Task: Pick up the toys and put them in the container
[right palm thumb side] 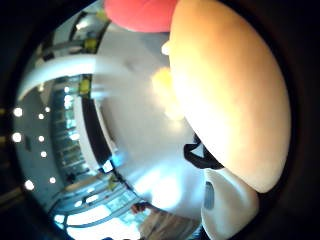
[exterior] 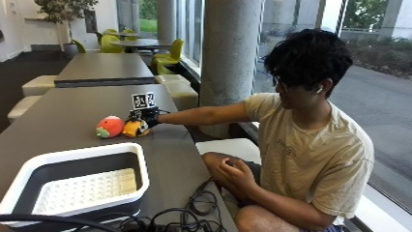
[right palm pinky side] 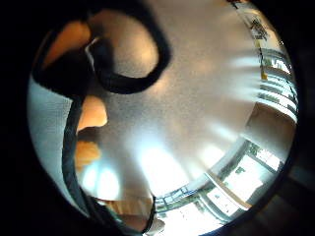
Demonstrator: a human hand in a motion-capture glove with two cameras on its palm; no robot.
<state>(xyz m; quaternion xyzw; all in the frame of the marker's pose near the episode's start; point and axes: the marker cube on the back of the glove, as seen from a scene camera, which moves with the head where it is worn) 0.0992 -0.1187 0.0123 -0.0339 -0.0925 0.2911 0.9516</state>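
In the outside view an orange and yellow toy (exterior: 133, 129) lies on the dark table (exterior: 71, 108) next to a red round toy (exterior: 109, 127) with a green tip. My gloved right hand (exterior: 145, 118) sits on top of the orange toy with its fingers curled over it. The orange toy (right palm thumb side: 230, 95) fills much of the thumb side palm view, with the red toy (right palm thumb side: 140, 12) just beyond it. The container (exterior: 138, 166), a white-rimmed tub with dark walls and a pale perforated floor, stands at the table's near end and holds nothing.
Black cables (exterior: 186, 212) lie coiled at the table's near corner beside the container. A concrete pillar (exterior: 228, 48) rises just past the table's right edge. The person's bare hand (exterior: 235, 171) rests in their lap. A second table (exterior: 103, 65) stands farther back.
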